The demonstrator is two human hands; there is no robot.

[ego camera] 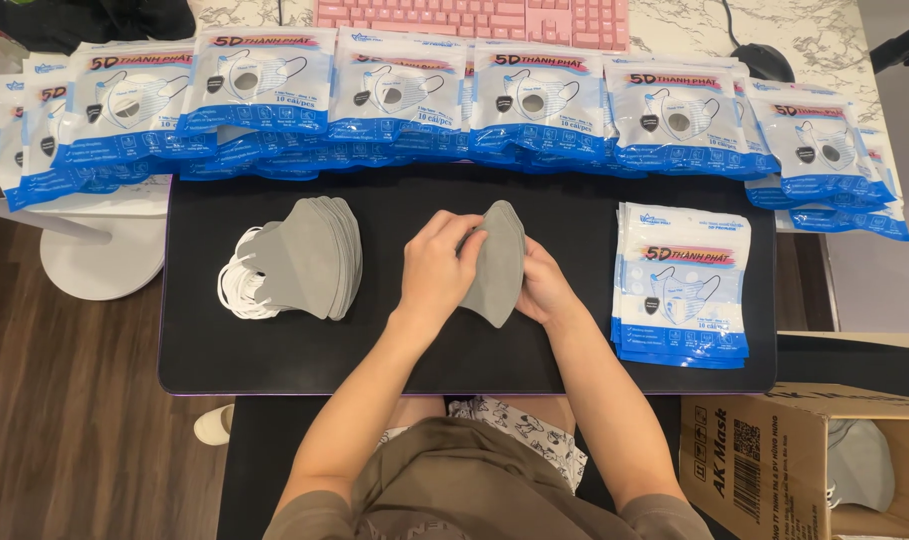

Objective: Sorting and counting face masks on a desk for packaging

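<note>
A small stack of folded grey face masks (496, 262) stands upright over the middle of the black mat (374, 350). My left hand (436, 268) grips its left side and my right hand (542, 285) holds its right side from behind. A bigger pile of grey masks (314, 255) with white ear loops (236, 285) lies on the mat to the left of my left hand. To the right of my right hand a stack of flat blue-and-white mask bags (682, 285) rests on the mat.
Several filled blue-and-white mask packs (454, 95) lie in overlapping rows along the mat's far edge. Behind them are a pink keyboard (474, 20) and a black mouse (762, 60). An open cardboard box (774, 460) with grey masks stands at the lower right.
</note>
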